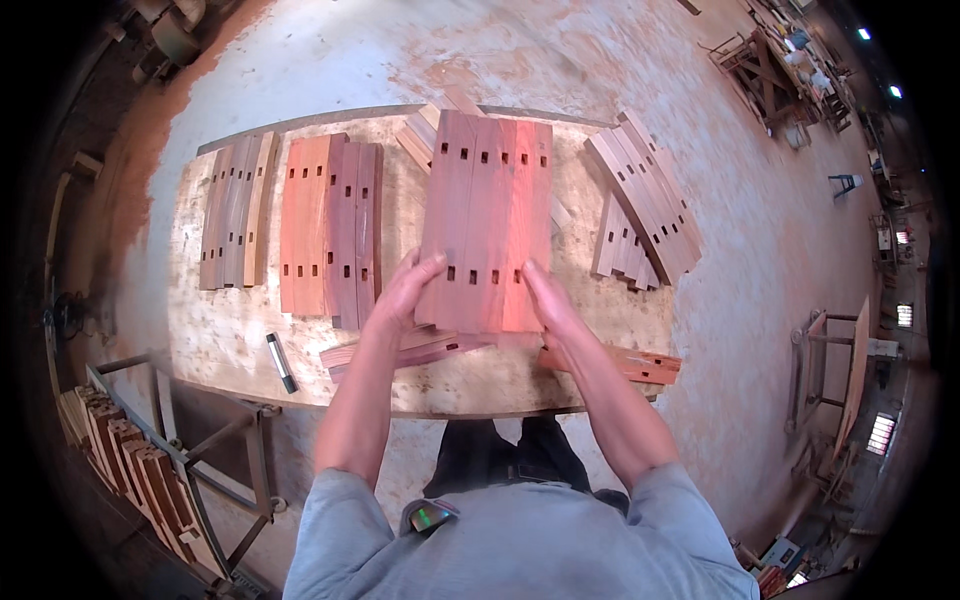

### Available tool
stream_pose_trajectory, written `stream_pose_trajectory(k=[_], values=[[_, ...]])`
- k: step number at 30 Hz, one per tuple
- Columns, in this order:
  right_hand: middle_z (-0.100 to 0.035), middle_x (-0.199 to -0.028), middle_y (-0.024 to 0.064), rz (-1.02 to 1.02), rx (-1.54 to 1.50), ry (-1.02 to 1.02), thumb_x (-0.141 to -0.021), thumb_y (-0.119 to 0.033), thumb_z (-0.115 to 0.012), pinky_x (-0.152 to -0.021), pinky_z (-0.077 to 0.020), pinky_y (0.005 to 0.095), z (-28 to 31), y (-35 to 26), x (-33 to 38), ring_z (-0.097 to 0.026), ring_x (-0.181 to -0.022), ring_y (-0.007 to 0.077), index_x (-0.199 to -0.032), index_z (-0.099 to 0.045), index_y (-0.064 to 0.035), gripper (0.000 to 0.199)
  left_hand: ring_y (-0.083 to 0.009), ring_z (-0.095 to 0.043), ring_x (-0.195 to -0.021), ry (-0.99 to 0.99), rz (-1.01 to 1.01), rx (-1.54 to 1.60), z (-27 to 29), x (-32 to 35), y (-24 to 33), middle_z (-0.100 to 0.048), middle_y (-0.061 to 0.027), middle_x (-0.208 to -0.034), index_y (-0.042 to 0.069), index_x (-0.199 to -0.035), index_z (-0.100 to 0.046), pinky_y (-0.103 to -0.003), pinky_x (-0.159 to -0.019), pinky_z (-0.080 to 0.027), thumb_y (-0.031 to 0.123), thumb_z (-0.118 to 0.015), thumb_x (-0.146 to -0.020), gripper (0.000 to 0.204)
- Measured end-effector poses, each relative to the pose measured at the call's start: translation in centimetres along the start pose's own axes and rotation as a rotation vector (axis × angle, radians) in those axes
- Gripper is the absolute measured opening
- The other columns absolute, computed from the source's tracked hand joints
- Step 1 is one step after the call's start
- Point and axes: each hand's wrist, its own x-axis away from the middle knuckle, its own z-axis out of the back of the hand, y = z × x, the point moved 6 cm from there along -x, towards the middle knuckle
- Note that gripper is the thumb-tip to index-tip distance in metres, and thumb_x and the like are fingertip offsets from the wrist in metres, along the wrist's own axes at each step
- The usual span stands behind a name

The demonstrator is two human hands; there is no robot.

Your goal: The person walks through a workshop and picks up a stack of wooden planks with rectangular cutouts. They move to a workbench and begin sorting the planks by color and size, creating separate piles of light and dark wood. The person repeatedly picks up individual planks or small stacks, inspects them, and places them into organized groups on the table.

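Observation:
Between my two hands is a row of mortised wooden slats (480, 215), pressed side by side, with dark rectangular holes near both ends. My left hand (405, 290) grips the row's left edge, its thumb on the top face by the lower holes. On the opposite edge my right hand (548, 305) closes in the same way. Most of the slats are brownish purple; one toward the right is bright orange-red. Beneath the row, loose slats (410, 352) lie on the worktable (225, 345), and another reddish slat (640, 365) lies below my right forearm.
Left on the table are an orange and purple slat group (330, 220) and a narrower brown group (235, 210). Stacked slats (640, 190) lie crosswise at the right. A marker pen (281, 362) rests near the front edge. A metal-framed cart (190, 450) with timber stands at lower left.

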Motion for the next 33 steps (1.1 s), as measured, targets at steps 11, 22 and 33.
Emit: stream_pose_trajectory(k=[11, 22, 33], values=[[-0.055, -0.123, 0.0143, 0.025, -0.016, -0.088, -0.088, -0.02, -0.061, -0.096, -0.0442, 0.0356, 3.6, 1.7, 4.1, -0.055, -0.111, 0.0209, -0.132, -0.043, 0.0074, 0.055, -0.0263, -0.054, -0.113, -0.101, -0.037, 0.106, -3.6, 4.9, -2.1, -0.05, -0.0198, -0.127, -0.005, -0.14, -0.028, -0.037, -0.097, -0.045, 0.014, -0.069, -0.076, 0.078], [-0.057, -0.121, 0.0122, 0.079, 0.03, -0.048, -0.085, -0.015, -0.063, -0.096, -0.0433, 0.035, 8.6, 4.0, 14.6, -0.054, -0.11, 0.0182, -0.131, -0.043, 0.0042, 0.054, -0.0215, -0.052, -0.113, -0.176, -0.073, -0.024, -9.3, 12.2, -5.5, -0.052, -0.0137, -0.121, -0.001, -0.137, -0.032, -0.035, -0.097, -0.043, 0.009, -0.068, -0.075, 0.072], [-0.057, -0.122, 0.0067, 0.405, -0.195, 0.168, -0.085, -0.011, -0.061, -0.097, -0.0434, 0.0345, 18.6, 11.3, 31.6, -0.054, -0.111, 0.0166, -0.133, -0.044, 0.0, 0.052, -0.0228, -0.057, -0.105, -0.388, 0.0, -0.239, -21.4, 21.1, -14.7, -0.055, -0.0136, -0.118, -0.001, -0.137, -0.033, -0.036, -0.09, -0.048, 0.01, -0.068, -0.072, 0.075]])
